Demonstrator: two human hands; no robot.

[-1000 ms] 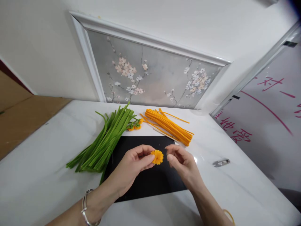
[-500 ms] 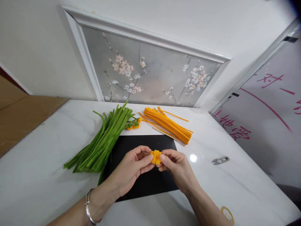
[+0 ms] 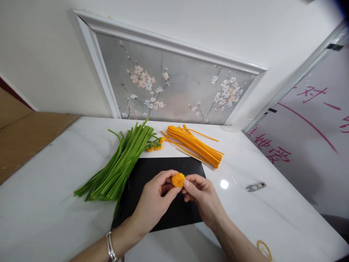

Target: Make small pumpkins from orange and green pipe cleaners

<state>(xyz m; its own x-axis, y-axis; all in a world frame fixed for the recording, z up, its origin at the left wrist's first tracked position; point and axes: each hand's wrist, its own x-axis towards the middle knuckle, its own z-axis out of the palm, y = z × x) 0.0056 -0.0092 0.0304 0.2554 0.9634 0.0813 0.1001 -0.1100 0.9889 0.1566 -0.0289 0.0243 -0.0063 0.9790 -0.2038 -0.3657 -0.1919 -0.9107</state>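
A small orange pipe-cleaner flower is pinched between both hands above a black mat. My left hand grips its left side with thumb and fingers. At the flower's right edge, the thumb and forefinger of my right hand close on the petals. Left of the mat lies a thick bundle of green pipe cleaners, partly over the mat's edge. Behind the mat is a bundle of orange pipe cleaners. Several finished orange flowers with green stems rest between the two bundles.
Thread snips lie on the white table to the right. A yellow ring, perhaps a tape roll, sits near the front right. Brown cardboard is at the left. A whiteboard with red writing stands on the right.
The flower has shifted slightly left and turned in the fingers. My left hand has rotated around it, with its thumb now lower; the right thumb still presses its edge.
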